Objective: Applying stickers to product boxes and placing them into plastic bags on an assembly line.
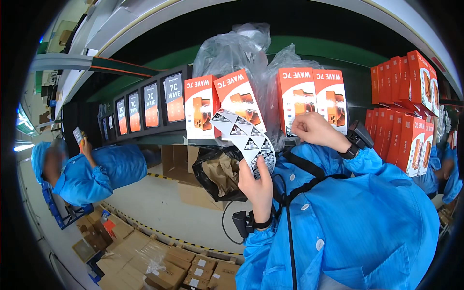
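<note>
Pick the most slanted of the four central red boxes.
The second red-and-white cardboard box from left, partly behind the white label sheet; the other three look nearly upright.

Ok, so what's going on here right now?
The person's left hand holds a curling strip of stickers, black triangles on white. The right hand, fingers curled, is at the lower edge of a red-and-white box; whether it holds anything can't be told. Off to the left, a co-worker in blue holds a phone-like device.
</note>
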